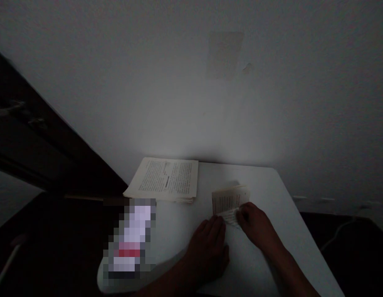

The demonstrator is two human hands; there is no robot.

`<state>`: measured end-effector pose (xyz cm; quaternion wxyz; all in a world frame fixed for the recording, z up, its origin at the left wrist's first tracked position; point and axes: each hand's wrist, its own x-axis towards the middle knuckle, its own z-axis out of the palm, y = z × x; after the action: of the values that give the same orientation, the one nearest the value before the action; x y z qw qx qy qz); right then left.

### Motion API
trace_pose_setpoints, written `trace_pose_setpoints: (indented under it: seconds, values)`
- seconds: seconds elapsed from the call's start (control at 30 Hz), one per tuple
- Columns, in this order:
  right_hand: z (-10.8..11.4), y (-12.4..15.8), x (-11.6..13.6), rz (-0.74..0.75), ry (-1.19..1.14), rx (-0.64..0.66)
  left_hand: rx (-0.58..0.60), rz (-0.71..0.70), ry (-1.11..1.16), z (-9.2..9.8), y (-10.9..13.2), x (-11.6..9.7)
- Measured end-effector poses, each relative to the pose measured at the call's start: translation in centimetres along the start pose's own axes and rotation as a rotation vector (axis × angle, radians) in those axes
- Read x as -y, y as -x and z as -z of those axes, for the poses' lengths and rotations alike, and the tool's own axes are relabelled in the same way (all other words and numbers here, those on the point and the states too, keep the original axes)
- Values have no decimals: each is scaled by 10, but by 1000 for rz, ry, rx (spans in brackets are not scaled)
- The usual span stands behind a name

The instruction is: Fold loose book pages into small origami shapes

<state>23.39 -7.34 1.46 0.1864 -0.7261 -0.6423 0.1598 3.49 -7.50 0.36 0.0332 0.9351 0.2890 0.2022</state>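
Observation:
A folded sheet of printed paper lies on the white table in front of me, its lower part creased over. My right hand is closed in a pinch on the paper's right edge, near the fold. My left hand rests palm down on the table, fingers laid out flat, with the fingertips touching the paper's lower left corner. What is under the left palm is hidden. Dim light blurs the finger detail.
A stack of printed pages lies at the table's back left. A pixelated bright object sits on the left edge. The white table meets a pale wall. A dark door stands left; a thin cable runs right.

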Motion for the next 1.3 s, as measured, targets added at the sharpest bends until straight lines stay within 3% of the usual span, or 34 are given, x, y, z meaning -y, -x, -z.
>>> trace_pose_setpoints:
  seconds: [0.43, 1.03, 1.3]
  values:
    - [2, 2, 4, -24, 16, -22, -1, 63, 50, -1, -2, 0]
    - [3, 2, 3, -19, 21, 12, 127, 130, 135, 13, -13, 0]
    - [0, 1, 0, -3, 5, 14, 59, 121, 90, 3, -7, 1]
